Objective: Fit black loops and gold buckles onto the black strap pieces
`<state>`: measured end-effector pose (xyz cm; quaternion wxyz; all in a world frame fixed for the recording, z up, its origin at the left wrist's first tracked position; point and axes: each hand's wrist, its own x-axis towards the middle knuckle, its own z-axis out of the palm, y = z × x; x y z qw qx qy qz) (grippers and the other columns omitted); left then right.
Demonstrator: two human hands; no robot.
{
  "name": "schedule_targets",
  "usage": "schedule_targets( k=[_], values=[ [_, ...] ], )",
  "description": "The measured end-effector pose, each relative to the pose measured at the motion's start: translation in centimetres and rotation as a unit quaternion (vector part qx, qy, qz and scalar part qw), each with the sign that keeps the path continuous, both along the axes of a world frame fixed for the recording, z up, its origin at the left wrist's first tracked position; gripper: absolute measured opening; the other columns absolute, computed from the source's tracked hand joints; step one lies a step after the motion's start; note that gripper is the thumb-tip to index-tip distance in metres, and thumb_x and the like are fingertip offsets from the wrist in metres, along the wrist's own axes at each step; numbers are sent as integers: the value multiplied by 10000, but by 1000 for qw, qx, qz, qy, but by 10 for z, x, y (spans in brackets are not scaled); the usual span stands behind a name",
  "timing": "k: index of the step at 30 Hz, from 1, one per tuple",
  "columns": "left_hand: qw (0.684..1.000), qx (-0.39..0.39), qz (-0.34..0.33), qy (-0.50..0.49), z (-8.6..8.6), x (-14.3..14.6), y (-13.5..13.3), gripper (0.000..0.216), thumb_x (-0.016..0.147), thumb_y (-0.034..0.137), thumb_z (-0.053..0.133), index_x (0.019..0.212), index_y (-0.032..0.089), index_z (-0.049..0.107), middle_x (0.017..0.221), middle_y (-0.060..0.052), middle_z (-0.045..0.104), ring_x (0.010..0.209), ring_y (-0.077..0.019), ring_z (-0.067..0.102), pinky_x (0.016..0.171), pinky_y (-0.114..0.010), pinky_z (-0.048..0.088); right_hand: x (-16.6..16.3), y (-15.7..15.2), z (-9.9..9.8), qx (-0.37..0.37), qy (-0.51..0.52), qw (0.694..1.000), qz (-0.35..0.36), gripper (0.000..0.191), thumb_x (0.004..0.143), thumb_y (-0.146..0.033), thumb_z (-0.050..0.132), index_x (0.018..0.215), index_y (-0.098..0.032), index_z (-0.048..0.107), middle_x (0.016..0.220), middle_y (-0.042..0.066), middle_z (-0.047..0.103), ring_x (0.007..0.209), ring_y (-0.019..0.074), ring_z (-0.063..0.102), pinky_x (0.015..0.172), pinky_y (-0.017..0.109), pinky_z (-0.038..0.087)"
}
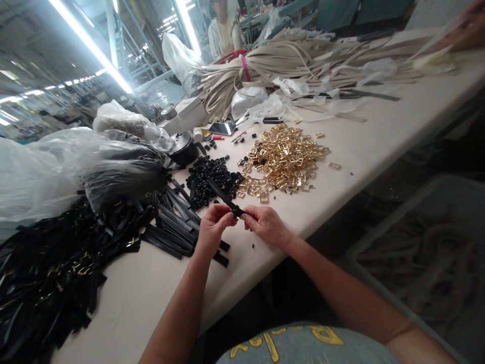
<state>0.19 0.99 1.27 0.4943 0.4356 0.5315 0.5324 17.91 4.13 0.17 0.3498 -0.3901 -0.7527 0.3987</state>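
Observation:
Between my two hands, above the table's near edge, is a black strap (221, 192) that points up and left. My left hand (212, 226) pinches it from the left, near a small black piece (237, 210) that looks like a strap loop. With thumb and fingers together, my right hand (265, 224) grips the strap's near end. Just beyond my hands lies a heap of small black loops (212, 177). To its right is a pile of gold rectangular buckles (284, 156). Loose black straps (172, 230) lie left of my left hand.
A large heap of black straps with gold buckles (71, 258) covers the table's left, below plastic bags (76, 156). Behind are a dark pot (184, 146), a phone (223, 128) and bundled beige straps (265, 63). A bin (424, 242) stands at right; a person (223, 33) is beyond.

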Motion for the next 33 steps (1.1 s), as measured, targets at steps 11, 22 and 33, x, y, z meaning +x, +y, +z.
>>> schedule_targets(
  k=[11, 22, 33],
  values=[
    [998, 35, 44, 26, 0, 11, 0, 287, 620, 292, 834, 791, 167, 641, 734, 15, 652, 635, -96, 610, 641, -233, 516, 0, 0, 14, 65, -219, 973, -25, 229, 975, -322, 475, 836, -201, 611, 746, 22, 681, 672, 151, 590, 602, 260, 301],
    [997, -43, -14, -57, -10, 2, -1, 302, 694, 348, 795, 914, 178, 677, 853, -36, 723, 691, -140, 690, 683, -274, 557, 1, 0, 18, 70, -234, 970, 5, 254, 993, -319, 459, 829, -192, 605, 809, 33, 673, 735, 151, 577, 637, 261, 309],
    [998, 12, -19, 65, -5, 5, -3, 197, 675, 234, 769, 838, 161, 685, 783, -23, 697, 709, -129, 644, 715, -263, 532, -1, -1, 16, 106, -281, 954, -6, 247, 983, -323, 468, 861, -180, 628, 864, 75, 699, 753, 180, 606, 635, 288, 308]
  ],
)
